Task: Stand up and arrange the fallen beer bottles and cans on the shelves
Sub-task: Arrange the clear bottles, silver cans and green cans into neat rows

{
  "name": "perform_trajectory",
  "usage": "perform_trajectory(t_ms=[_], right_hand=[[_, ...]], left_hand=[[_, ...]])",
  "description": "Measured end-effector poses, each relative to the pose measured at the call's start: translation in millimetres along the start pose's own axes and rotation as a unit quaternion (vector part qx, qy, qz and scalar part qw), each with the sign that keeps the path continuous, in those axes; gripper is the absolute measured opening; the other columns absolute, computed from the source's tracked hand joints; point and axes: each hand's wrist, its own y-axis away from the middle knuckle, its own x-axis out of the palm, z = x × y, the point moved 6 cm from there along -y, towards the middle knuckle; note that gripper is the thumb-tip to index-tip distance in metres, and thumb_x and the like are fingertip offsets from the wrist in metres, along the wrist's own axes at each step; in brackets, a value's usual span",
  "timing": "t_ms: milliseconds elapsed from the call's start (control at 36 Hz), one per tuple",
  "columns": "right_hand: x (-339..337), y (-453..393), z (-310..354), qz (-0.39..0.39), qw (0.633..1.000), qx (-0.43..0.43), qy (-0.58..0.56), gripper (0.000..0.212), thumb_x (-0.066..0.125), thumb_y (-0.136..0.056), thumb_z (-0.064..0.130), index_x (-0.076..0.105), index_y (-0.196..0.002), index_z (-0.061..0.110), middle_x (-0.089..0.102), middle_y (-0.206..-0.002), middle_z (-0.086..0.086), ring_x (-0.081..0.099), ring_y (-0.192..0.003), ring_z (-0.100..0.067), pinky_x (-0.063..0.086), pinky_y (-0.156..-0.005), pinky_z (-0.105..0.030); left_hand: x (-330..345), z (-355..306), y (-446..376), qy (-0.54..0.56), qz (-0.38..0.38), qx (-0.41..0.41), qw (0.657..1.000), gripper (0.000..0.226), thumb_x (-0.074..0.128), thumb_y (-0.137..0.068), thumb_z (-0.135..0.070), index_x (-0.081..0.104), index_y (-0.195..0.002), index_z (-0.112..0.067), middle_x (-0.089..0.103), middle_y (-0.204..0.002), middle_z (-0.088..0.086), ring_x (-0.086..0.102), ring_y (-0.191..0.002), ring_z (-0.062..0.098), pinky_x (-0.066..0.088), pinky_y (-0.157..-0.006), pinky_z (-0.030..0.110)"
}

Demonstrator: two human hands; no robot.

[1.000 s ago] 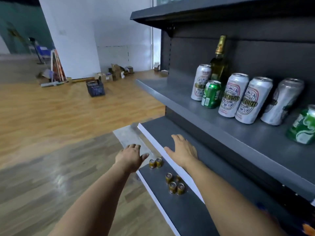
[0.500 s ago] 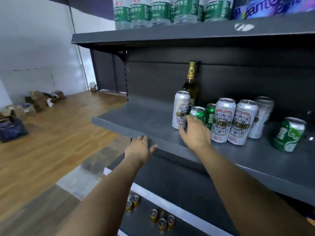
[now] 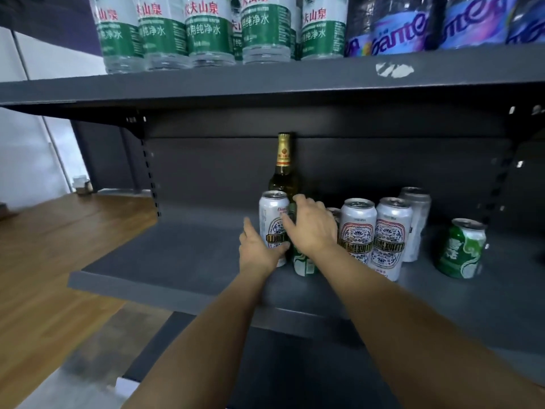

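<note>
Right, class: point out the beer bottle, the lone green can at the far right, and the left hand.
beer bottle [image 3: 283,160], head view, on its gold neck foil.
lone green can [image 3: 460,250], head view, on its side label.
left hand [image 3: 257,251], head view, on its back.

The shelf [image 3: 182,255] is dark grey, as are its back panel [image 3: 368,166] and the upper shelf [image 3: 236,84], which bears a scuffed white patch [image 3: 393,69]. The beer bottle [image 3: 283,172] is dark green with a gold neck foil and a red band. Three cans [image 3: 356,231] are white with red, blue and gold ornament; one behind [image 3: 417,219] is plain silver. The can at far right [image 3: 463,249] is green with white swirls. Water bottles [image 3: 206,33] above carry green-and-white labels with red characters. The floor [image 3: 59,231] is orange-brown wood.
</note>
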Motion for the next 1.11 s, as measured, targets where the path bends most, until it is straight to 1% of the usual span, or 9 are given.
perform_trajectory(t_ms=[83, 167, 278, 472, 667, 778, 889, 1028, 1111], right_hand=[[6.6, -6.9, 2.8, 0.007, 1.0, -0.002, -0.005, 0.043, 0.04, -0.099, 0.042, 0.044, -0.132, 0.015, 0.057, -0.124, -0.008, 0.049, -0.117, -0.027, 0.038, -0.093, -0.039], [9.7, -16.7, 0.0, 0.008, 0.999, 0.025, -0.027, 0.041, 0.043, -0.098, 0.036, 0.043, -0.133, 0.015, 0.056, -0.127, -0.007, 0.047, -0.119, -0.026, 0.039, -0.096, -0.04], [9.7, -29.6, -7.2, -0.007, 0.996, 0.074, -0.044, 0.041, 0.048, -0.095, 0.028, 0.044, -0.133, 0.015, 0.056, -0.128, -0.007, 0.047, -0.12, -0.026, 0.041, -0.094, -0.04], [11.6, -48.8, -19.3, -0.027, 0.984, 0.168, -0.053, 0.041, 0.051, -0.094, 0.03, 0.048, -0.131, 0.013, 0.06, -0.12, -0.013, 0.053, -0.115, -0.031, 0.046, -0.088, -0.039], [23.5, -73.2, -11.6, 0.028, 0.977, 0.206, -0.045, 0.056, 0.048, -0.093, 0.057, 0.053, -0.122, 0.009, 0.061, -0.119, -0.013, 0.056, -0.113, -0.032, 0.047, -0.087, -0.038], [37.4, -86.5, -3.3, 0.035, 0.969, 0.23, -0.081, 0.073, 0.054, -0.086, 0.065, 0.04, -0.133, 0.011, 0.06, -0.12, -0.012, 0.057, -0.113, -0.032, 0.046, -0.082, -0.035], [54.2, -93.8, 1.6, 0.029, 0.96, 0.253, -0.12, 0.079, 0.066, -0.079, 0.06, 0.037, -0.135, 0.013, 0.057, -0.125, -0.012, 0.056, -0.116, -0.032, 0.046, -0.084, -0.035], [64.4, -94.5, 2.8, 0.025, 0.95, 0.282, -0.131, 0.089, 0.072, -0.081, 0.048, 0.021, -0.143, 0.011, 0.047, -0.134, -0.015, 0.051, -0.122, -0.034, 0.045, -0.089, -0.039], [66.0, -94.4, 4.7, 0.009, 0.948, 0.291, -0.131, 0.083, 0.073, -0.081, 0.045, 0.025, -0.139, 0.01, 0.048, -0.132, -0.015, 0.054, -0.118, -0.035, 0.046, -0.085, -0.039]], left_hand=[[11.0, -3.0, -17.7, 0.031, -0.001, -0.005, 1.0, 0.115, 0.082, -0.073, -0.034, 0.001, -0.154, -0.015, 0.03, -0.149, 0.019, 0.036, -0.135, 0.036, 0.036, -0.108, 0.048], [18.8, 0.6, -30.2, 0.054, -0.011, -0.003, 0.998, 0.105, 0.082, -0.07, -0.032, 0.016, -0.151, -0.015, 0.044, -0.14, 0.015, 0.047, -0.126, 0.034, 0.042, -0.102, 0.05], [23.3, 8.9, -40.3, 0.074, -0.007, -0.002, 0.997, 0.068, 0.083, -0.071, -0.03, 0.042, -0.122, -0.013, 0.058, -0.116, 0.008, 0.059, -0.105, 0.027, 0.05, -0.088, 0.042], [0.9, 21.7, -53.5, 0.068, -0.057, 0.022, 0.996, 0.052, 0.084, -0.07, -0.031, 0.047, -0.104, -0.019, 0.063, -0.104, 0.001, 0.061, -0.094, 0.023, 0.051, -0.082, 0.037], [-48.1, 46.5, -93.7, 0.064, -0.089, -0.001, 0.994, 0.053, 0.082, -0.071, -0.035, 0.045, -0.105, -0.02, 0.063, -0.106, 0.005, 0.062, -0.098, 0.028, 0.051, -0.084, 0.041], [-59.7, 63.5, -114.3, 0.055, -0.084, -0.022, 0.995, 0.054, 0.082, -0.071, -0.035, 0.045, -0.108, -0.019, 0.062, -0.107, 0.006, 0.062, -0.097, 0.03, 0.051, -0.085, 0.042], [-61.5, 75.6, -130.2, 0.054, -0.075, -0.026, 0.995, 0.056, 0.081, -0.072, -0.033, 0.046, -0.111, -0.015, 0.062, -0.108, 0.008, 0.061, -0.098, 0.031, 0.051, -0.086, 0.043], [-60.1, 82.2, -145.2, 0.056, -0.061, -0.015, 0.996, 0.056, 0.081, -0.072, -0.033, 0.044, -0.111, -0.015, 0.062, -0.108, 0.008, 0.062, -0.098, 0.031, 0.052, -0.086, 0.044], [-58.4, 84.1, -146.0, 0.077, -0.064, -0.005, 0.995, 0.063, 0.082, -0.072, -0.033, 0.042, -0.117, -0.016, 0.06, -0.115, 0.007, 0.06, -0.105, 0.03, 0.05, -0.09, 0.048]])
